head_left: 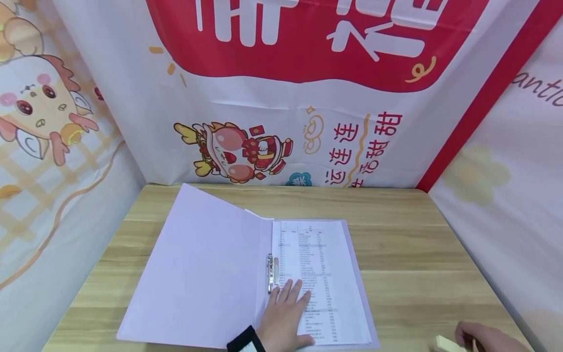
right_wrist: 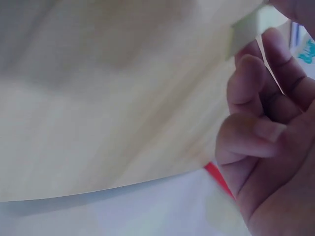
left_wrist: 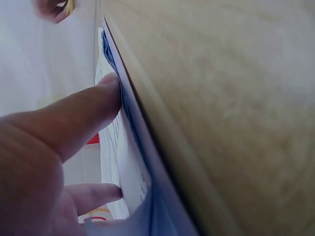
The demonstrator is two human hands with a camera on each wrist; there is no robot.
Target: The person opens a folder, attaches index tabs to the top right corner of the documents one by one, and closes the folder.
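A lilac folder [head_left: 202,274] lies open on the wooden table in the head view. Printed sheets [head_left: 325,293] sit on its right side, beside a metal clip [head_left: 271,274] at the spine. My left hand [head_left: 283,318] rests on the lower left of the sheets, fingers spread and fairly straight; the left wrist view shows its thumb [left_wrist: 93,105] on the paper near the folder's edge. At the lower right, my right hand [head_left: 488,337] pinches a small pale yellow block [head_left: 448,344], like a sticky-note pad. The other fingers are curled in the right wrist view.
The wooden table [head_left: 409,254] extends right of the folder and behind it. Printed cloth [head_left: 281,98] hangs along the table's back edge, with more cloth walls at the left [head_left: 53,146] and right [head_left: 519,186].
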